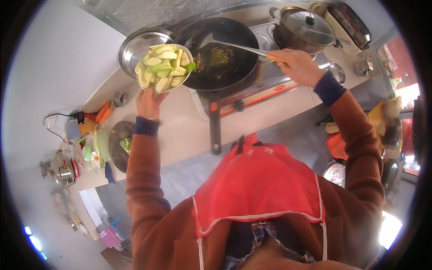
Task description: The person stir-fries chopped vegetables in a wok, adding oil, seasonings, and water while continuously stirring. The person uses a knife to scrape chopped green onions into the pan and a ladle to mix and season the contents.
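My left hand (150,103) grips a bowl (190,57) by its near side. Pale green chunks of cut vegetable (163,65), perhaps eggplant, fill it, with a few brighter green pieces on top. The bowl hangs at the left rim of a black wok (236,76) and partly covers a steel basin (130,54). In my right hand (297,64) is the wooden handle of a metal spatula (241,47), whose blade rests inside the wok. Browned, chopped seasoning (219,57) lies on the wok's bottom.
A lidded steel pot (307,28) stands on the right side of the gas stove (270,81). The wok's long handle (215,128) points toward me over the counter edge. Carrots (104,112), a small metal cup (120,99) and a round cutting board (118,155) with chopped greens sit at left.
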A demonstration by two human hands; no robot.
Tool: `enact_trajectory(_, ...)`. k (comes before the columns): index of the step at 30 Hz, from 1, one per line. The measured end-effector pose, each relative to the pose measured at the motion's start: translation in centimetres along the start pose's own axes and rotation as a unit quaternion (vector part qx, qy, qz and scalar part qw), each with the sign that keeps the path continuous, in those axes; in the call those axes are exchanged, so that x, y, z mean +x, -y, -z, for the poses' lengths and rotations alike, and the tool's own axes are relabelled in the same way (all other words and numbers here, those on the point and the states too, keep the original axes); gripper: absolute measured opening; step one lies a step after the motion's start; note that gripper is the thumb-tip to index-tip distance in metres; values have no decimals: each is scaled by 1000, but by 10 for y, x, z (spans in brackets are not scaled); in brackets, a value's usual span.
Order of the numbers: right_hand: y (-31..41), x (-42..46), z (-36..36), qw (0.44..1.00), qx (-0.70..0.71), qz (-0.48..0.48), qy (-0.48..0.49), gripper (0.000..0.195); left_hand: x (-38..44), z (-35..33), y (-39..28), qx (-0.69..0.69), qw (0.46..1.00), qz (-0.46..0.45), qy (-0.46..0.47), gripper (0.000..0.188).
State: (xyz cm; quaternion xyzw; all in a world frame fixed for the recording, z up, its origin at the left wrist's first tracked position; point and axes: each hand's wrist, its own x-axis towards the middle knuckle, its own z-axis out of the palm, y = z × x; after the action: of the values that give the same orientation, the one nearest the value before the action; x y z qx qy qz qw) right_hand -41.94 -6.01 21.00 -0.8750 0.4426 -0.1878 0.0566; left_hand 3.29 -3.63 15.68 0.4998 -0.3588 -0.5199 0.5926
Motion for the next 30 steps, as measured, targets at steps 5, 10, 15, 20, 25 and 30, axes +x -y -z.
enact_trajectory(5,35,12,-54,1000,11,-11,-10,33,-15,22,9,-5,1000,0,0,39)
enact_trajectory(10,20,3,-71,999,21,-16,19,35,-16,31,14,-2,1000,6,-8,38)
enact_trajectory(15,7,-16,-38,995,-3,-30,93,38,-12,37,15,-6,1000,13,-7,37)
enact_trajectory(20,19,-30,-29,998,16,12,54,39,-19,37,13,-3,1000,2,-20,39)
enact_trajectory(25,31,-10,-33,997,25,26,74,33,-21,35,6,-2,1000,4,-8,40)
enact_trajectory(30,29,-21,3,994,-49,-10,95,34,-20,41,2,9,1000,13,10,39)
